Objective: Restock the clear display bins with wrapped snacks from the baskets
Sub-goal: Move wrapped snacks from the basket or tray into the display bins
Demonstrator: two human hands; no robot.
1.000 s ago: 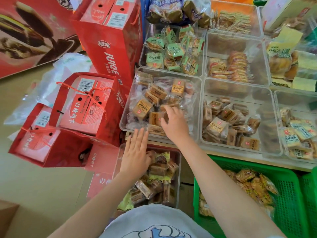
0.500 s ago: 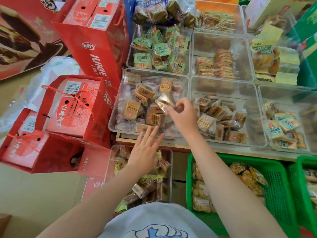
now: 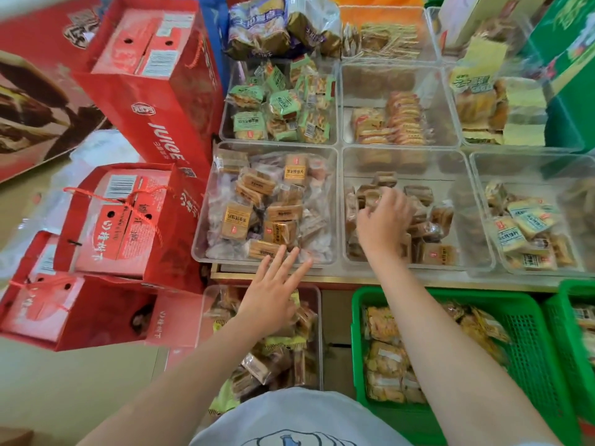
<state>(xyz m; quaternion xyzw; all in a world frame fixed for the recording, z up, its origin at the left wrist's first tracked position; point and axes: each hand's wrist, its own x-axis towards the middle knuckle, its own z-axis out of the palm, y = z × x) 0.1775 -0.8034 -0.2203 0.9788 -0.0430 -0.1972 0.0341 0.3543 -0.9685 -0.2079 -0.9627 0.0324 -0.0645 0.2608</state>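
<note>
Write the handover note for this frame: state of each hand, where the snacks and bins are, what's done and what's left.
Right hand: fingers curled on a wrapped snack inside the front middle bin; whether the grip is closing or letting go cannot be told.
Left hand: open, fingers spread, holding nothing, above the low clear tub of mixed snacks, fingertips near the front left bin's edge.
Green basket: packs lie along its left side.
Done: front left bin is well filled; front middle bin is partly filled.
Left: top up the front middle bin and the sparse back middle bin with matching snacks.
</note>
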